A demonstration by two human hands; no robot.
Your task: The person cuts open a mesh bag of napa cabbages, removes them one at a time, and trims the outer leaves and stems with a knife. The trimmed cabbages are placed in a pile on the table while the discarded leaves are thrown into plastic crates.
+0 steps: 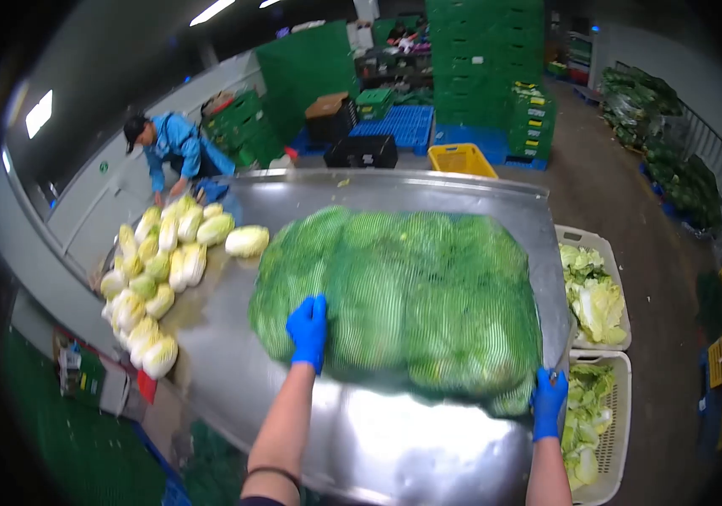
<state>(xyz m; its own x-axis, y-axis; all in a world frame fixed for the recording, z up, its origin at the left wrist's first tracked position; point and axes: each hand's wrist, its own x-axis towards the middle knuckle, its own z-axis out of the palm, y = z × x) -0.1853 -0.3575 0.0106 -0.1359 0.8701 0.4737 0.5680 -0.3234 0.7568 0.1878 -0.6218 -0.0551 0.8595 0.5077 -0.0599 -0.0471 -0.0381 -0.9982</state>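
Note:
A large green mesh bag (pixel 411 295) packed with cabbages lies on the steel table (pixel 226 337). My left hand (pixel 308 332), in a blue glove, is closed on the mesh at the bag's near left part. At the bag's near right corner is my right hand (pixel 549 403), also gloved in blue, its fingers closed round a small dark thing I cannot make out. Trimmed pale cabbages (pixel 158 266) are heaped at the table's left, and a single one (pixel 247 241) lies between the heap and the bag.
Two pale crates (pixel 618 371) of loose leaves stand along the right edge. A co-worker (pixel 177 152) in blue bends over the far left end. Beyond the table are a yellow crate (pixel 462 160), a black crate (pixel 361 153) and stacked green crates (pixel 470 76).

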